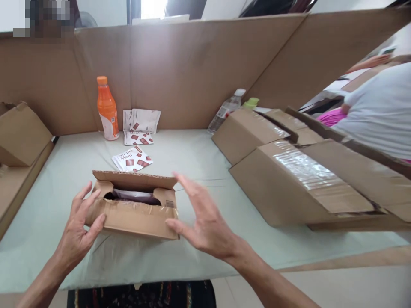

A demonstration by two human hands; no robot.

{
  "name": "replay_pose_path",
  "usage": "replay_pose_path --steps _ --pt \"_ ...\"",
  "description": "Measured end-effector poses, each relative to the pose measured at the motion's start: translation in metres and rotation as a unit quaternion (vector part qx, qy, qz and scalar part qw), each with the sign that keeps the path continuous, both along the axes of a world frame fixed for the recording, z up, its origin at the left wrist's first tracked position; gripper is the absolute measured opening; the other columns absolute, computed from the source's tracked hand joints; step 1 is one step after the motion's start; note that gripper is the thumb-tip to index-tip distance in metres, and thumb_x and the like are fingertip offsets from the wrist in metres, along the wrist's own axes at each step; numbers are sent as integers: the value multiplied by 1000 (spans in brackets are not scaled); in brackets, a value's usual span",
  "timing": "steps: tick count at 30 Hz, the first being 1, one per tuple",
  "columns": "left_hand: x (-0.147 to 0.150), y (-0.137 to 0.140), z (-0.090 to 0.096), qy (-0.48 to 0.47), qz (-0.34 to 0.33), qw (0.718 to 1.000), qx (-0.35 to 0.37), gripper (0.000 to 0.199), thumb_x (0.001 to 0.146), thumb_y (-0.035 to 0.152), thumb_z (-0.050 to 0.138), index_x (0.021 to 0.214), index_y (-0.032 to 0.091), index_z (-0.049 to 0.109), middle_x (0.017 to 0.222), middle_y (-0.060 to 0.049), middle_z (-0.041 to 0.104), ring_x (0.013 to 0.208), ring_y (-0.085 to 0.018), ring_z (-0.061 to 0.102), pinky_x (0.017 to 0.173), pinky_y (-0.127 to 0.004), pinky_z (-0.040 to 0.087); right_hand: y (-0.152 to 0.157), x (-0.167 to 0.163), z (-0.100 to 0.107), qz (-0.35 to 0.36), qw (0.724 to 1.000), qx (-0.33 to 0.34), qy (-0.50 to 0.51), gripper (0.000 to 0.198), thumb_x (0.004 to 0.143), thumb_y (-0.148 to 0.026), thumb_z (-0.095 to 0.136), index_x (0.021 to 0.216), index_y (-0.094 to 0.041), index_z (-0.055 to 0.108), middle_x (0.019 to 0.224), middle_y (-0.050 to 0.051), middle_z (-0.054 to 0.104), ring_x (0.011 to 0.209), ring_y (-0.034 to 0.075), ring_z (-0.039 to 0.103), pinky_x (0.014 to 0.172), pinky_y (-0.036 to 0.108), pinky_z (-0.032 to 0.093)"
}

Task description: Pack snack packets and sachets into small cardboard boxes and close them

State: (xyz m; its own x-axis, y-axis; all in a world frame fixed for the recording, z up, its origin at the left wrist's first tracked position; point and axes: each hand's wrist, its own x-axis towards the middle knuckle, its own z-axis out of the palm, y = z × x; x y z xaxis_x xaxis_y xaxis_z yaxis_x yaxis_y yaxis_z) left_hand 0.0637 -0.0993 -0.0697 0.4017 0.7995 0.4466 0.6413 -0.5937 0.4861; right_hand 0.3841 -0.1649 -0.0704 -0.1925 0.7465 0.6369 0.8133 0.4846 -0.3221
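Observation:
A small cardboard box (135, 220) rests on the table in front of me, its back lid flap raised and its side flaps folded in. Through the gap at the top shows a pale and dark purple packet (138, 196), mostly hidden inside. My left hand (78, 224) grips the box's left end, thumb on the front face and fingers round the side. At the right end is my right hand (205, 218), fingers spread apart; its thumb meets the front right corner and its forefinger is by the raised flap. Just behind the box lie printed sachets (136, 159).
An orange bottle (107, 109) and more sachets (141, 122) stand along the cardboard partition (192, 72). Larger taped cartons (276, 188) fill the right, with a clear bottle (226, 111) behind. Another carton (24, 132) is at left. A person in a white top (382, 107) sits beyond.

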Motion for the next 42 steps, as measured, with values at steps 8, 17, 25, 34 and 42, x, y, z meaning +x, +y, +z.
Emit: replay_pose_path --steps 8,17,25,34,42 --pt "-1 -1 -16 -61 23 998 -2 49 105 36 52 152 31 40 158 -12 49 146 -28 49 114 -46 51 4 -1 -17 124 990 -53 -39 68 93 -64 63 143 -18 55 135 19 64 130 38 57 110 58 45" --pt "-1 -1 -18 -29 32 999 19 30 106 33 45 131 33 61 152 -7 54 135 -27 59 103 -43 58 7 0 -32 140 977 -118 -111 94 84 -58 79 159 -20 39 169 24 29 160 41 17 120 61 38" --pt "33 7 -27 -73 14 996 -53 36 106 41 43 131 29 65 157 -9 50 142 -30 54 112 -50 53 0 25 -39 108 987 -71 -99 88 79 -29 78 157 -16 41 163 24 41 157 39 26 120 62 39" --pt "122 68 -21 -124 -142 973 -132 47 103 52 45 136 24 64 161 -13 46 153 -33 40 126 -55 33 -8 85 -49 -27 991 19 -132 75 91 -28 65 159 -14 36 154 21 54 147 36 47 108 55 54" --pt "171 84 -64 -143 -120 973 -136 70 107 52 36 166 23 13 173 -17 20 160 -31 23 127 -54 30 29 115 -46 -192 970 -9 -151 62 91 -33 64 147 -11 51 148 22 59 139 38 53 103 54 52"
